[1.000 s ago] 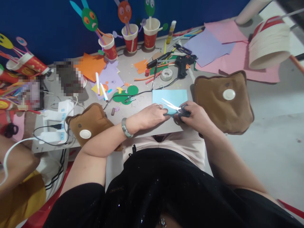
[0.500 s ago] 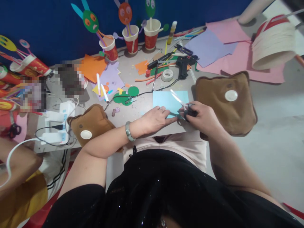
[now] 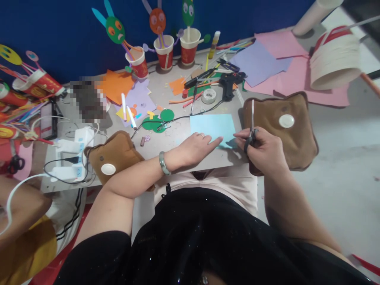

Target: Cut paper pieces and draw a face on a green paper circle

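Note:
A light blue paper sheet (image 3: pixel 212 124) lies flat on the grey table (image 3: pixel 178 134) in front of me. My left hand (image 3: pixel 197 145) rests on the table with its fingers stretched out, the fingertips on the sheet's near edge. My right hand (image 3: pixel 261 148) is closed round the black handles of a pair of scissors (image 3: pixel 252 122). The blades point up and away, held over the brown cushion (image 3: pixel 282 126), just right of the sheet.
A second brown cushion (image 3: pixel 114 156) sits at the left by a white power strip (image 3: pixel 74 152). Behind the sheet lie green paper circles (image 3: pixel 157 120), a tape roll (image 3: pixel 208 95), a black glue gun (image 3: pixel 228 81), markers, paper cups with puppet figures (image 3: pixel 164 49), and pink and purple sheets (image 3: pixel 267 59).
My right hand has lifted the scissors off the blue sheet and swung them right, blades turning upright. My left hand's fingers have flattened along the sheet's near edge.

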Tool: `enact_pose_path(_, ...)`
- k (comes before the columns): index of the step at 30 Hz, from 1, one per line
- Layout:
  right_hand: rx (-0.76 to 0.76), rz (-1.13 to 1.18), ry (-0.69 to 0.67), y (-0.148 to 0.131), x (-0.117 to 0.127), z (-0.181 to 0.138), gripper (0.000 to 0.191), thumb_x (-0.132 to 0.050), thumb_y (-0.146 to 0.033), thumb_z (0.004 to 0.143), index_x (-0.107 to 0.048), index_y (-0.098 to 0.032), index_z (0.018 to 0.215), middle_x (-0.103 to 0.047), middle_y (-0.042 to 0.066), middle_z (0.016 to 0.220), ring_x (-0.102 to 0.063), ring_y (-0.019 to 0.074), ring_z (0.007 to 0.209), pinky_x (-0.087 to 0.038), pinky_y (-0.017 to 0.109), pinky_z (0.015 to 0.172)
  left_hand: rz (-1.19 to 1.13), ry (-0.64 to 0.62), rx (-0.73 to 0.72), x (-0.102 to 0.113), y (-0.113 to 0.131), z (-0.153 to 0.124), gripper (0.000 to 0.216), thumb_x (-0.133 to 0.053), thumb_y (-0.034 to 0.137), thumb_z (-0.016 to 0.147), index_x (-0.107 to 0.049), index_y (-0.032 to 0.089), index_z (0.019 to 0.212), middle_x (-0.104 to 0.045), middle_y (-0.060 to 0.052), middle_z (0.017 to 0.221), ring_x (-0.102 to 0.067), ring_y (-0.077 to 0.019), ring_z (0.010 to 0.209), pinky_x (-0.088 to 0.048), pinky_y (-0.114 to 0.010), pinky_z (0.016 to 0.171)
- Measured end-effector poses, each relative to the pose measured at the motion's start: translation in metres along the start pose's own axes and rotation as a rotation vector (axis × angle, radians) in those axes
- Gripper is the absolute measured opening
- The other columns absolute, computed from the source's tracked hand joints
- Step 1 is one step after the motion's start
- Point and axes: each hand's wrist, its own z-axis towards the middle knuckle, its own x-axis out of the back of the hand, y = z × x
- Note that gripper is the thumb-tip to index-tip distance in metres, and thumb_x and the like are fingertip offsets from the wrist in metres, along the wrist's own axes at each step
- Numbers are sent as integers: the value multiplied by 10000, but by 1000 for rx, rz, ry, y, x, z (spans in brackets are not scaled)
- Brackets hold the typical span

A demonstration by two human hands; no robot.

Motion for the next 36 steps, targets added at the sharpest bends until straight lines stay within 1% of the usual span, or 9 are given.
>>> enact_pose_path(3,-56,4,59,3,2,-4,193,-755,-318,851,-836,-190,971,-807,96,1054,-754,216,938,-612,349,892,-141,13,47,4,-13,0,721,-372,-2,983,-304,56,1698,-724,-156,1238,-674,-246,1042,-494,-381,918)
enact_pose_path(6,-128,39,78,6,4,-10,208,-774,-334,834,-835,-200,981,-814,86,1040,-748,213,922,-611,358,895,-233,50,76,10,-20,0,508,-452,143,1043,-513,91,1544,-701,-166,1342,-687,-252,1065,-527,-379,908)
enact_pose_path(10,-221,139,48,5,3,-17,267,-831,-454,825,-821,-219,951,-810,77,963,-732,216,845,-616,370,823,-138,31,59,15,-18,0,266,-607,320,1049,-710,112,1180,-720,-174,1215,-696,-290,1053,-534,-395,881)
enact_pose_path(16,-297,375,-183,-4,-11,-33,574,-820,-793,812,-784,-223,769,-782,86,787,-747,240,784,-649,411,813,41,16,-16,15,-13,-1,296,-451,39,1018,-735,116,1043,-741,-156,988,-705,-264,930,-487,-367,733)
enact_pose_path(21,-405,515,-142,-8,-31,-39,649,-858,-826,746,-815,-192,876,-801,91,795,-795,248,755,-699,424,815,114,193,30,16,-13,-6,306,-427,54,1052,-724,128,1035,-743,-137,965,-694,-236,851,-431,-348,636)
enact_pose_path(26,-333,617,29,-16,-52,-23,629,-803,-837,799,-776,-211,853,-782,71,761,-791,257,721,-700,432,784,234,393,-63,17,-14,-10,372,-358,57,1077,-713,157,1027,-770,-132,1048,-689,-202,831,-431,-347,659)
enact_pose_path(30,-213,493,119,-30,-57,-7,552,-800,-763,844,-686,-241,707,-742,53,691,-768,272,724,-664,425,781,208,465,-115,15,-16,-11,406,-331,99,1108,-711,183,993,-775,-112,1013,-666,-179,800,-424,-352,686)
enact_pose_path(33,-134,349,181,-40,-49,2,498,-788,-683,884,-669,-245,680,-735,54,692,-717,252,710,-622,403,764,33,517,-104,10,-19,-9,356,-418,295,1150,-688,208,934,-755,-96,957,-656,-192,811,-462,-356,720)
enact_pose_path(36,-56,264,139,-44,-33,12,481,-782,-656,888,-672,-244,665,-704,41,682,-641,214,669,-568,366,701,-241,668,30,6,-27,-7,412,-596,612,1065,-660,213,982,-740,-109,1018,-679,-231,955,-533,-382,844)
